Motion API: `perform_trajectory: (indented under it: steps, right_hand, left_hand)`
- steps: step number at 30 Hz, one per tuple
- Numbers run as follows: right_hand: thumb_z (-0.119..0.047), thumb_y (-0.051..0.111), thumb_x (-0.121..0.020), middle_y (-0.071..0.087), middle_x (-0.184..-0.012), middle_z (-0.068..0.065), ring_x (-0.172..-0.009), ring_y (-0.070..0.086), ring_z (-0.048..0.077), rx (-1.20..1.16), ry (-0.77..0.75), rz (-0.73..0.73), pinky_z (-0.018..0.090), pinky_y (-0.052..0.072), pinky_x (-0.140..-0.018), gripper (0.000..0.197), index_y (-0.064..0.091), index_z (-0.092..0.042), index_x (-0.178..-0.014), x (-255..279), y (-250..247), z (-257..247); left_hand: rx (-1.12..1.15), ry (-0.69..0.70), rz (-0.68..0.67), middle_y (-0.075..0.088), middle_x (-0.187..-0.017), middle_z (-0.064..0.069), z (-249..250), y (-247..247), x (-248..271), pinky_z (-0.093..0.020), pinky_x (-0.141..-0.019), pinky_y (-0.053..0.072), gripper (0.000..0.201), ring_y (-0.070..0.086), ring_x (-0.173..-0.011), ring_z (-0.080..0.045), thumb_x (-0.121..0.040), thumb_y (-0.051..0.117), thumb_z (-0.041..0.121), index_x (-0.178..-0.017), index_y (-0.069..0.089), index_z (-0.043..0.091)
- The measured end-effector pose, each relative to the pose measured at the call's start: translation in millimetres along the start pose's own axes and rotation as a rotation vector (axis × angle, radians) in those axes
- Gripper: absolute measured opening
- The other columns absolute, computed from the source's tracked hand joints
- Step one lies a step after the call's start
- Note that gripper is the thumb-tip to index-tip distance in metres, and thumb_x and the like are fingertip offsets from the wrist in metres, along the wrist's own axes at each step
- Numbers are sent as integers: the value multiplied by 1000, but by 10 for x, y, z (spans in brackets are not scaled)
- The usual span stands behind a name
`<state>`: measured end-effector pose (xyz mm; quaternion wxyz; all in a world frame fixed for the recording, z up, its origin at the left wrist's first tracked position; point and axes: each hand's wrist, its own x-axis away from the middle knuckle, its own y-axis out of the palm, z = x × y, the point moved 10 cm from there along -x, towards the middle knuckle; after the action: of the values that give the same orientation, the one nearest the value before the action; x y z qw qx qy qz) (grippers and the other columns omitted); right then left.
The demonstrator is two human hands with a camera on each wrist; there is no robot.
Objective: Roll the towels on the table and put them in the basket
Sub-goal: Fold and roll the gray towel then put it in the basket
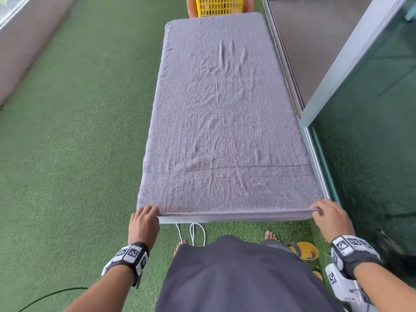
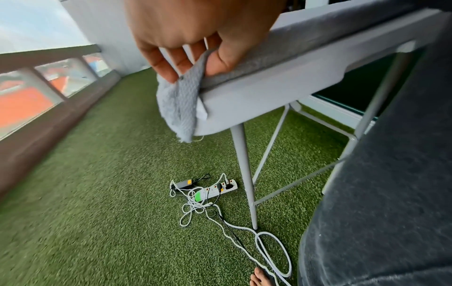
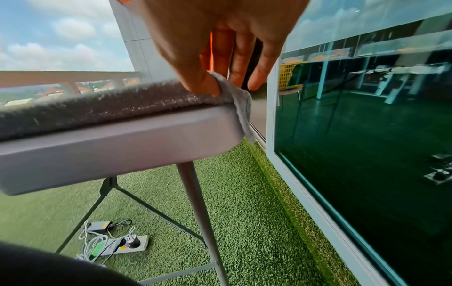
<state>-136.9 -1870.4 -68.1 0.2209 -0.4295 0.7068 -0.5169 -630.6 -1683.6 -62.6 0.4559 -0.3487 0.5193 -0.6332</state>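
Observation:
A grey towel [image 1: 222,113] lies flat over nearly the whole grey folding table [image 1: 225,220], a woven band across it near my end. My left hand [image 1: 145,216] pinches the towel's near left corner [image 2: 181,100] between thumb and fingers at the table edge [image 2: 257,92]. My right hand [image 1: 324,211] pinches the near right corner [image 3: 240,98] the same way, at the table's right corner [image 3: 146,139]. A yellow slatted basket [image 1: 219,6] stands just beyond the far end of the table.
Green artificial turf [image 1: 74,131] covers the floor. A glass door with a metal frame [image 1: 351,70] runs close along the table's right side. A power strip with tangled white cables [image 2: 215,190] lies under the table by my bare feet. A low wall stands at the left.

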Motion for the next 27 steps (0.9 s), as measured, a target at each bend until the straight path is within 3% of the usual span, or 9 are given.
perform_trajectory:
  steps: [3,6,12,17,19,21,23,27]
  right_hand:
    - [2,63,-80,64,-82,2,-78,54,20,-24,14,58,32,45,-70,17,69,-14,-76,16,-53,106]
    - [7,59,-82,67,-94,8,-92,53,26,-50,54,111,38,42,-87,20,75,-5,-85,32,-59,180]
    - [12,60,-78,68,-103,13,-99,52,32,-72,21,231,43,43,-90,26,77,-7,-80,109,-138,159]
    - [1,62,-81,70,-91,5,-93,54,27,13,37,188,40,36,-87,21,73,-17,-78,67,-125,207]
    - [-6,60,-86,70,-89,2,-91,54,26,69,37,181,39,30,-86,19,71,-19,-77,3,-129,217]
    - [-12,55,-90,70,-88,0,-89,52,24,112,29,152,37,27,-86,22,70,-22,-76,-84,-128,192]
    - [-16,55,-89,69,-85,-3,-85,50,20,149,10,109,37,27,-87,23,65,-28,-72,-132,-74,171]
    - [-13,64,-82,64,-79,-10,-78,50,15,128,14,80,35,28,-86,23,60,-33,-72,-71,10,180]
  left_hand:
    - [66,-89,76,67,-85,-6,-194,-87,32,-37,-67,47,24,53,-75,-24,-74,63,-15,-77,70,8]
    - [124,-152,134,67,-93,-11,-279,-159,72,-41,-73,49,33,52,-84,-29,-72,61,-22,-78,75,7]
    - [212,-181,149,69,-89,-12,-428,-174,122,-39,-71,47,31,55,-77,-25,-80,52,-19,-97,68,1]
    - [126,-65,86,55,-75,-1,-449,-126,150,-31,-65,34,17,41,-68,-18,-89,50,-3,-78,57,9]
    - [81,-124,74,50,-72,1,-568,-128,129,-31,-65,30,17,38,-67,-18,-90,45,8,-75,53,11]
    - [51,-181,28,47,-75,3,-619,-97,111,-32,-68,28,14,38,-71,-17,-91,49,9,-79,53,13]
    - [40,-114,-21,51,-83,5,-459,-54,111,-31,-73,31,8,42,-77,-14,-87,59,8,-89,57,16]
    - [4,162,-200,57,-99,4,115,278,276,-29,-78,47,43,51,-86,-13,-71,79,33,-105,58,19]
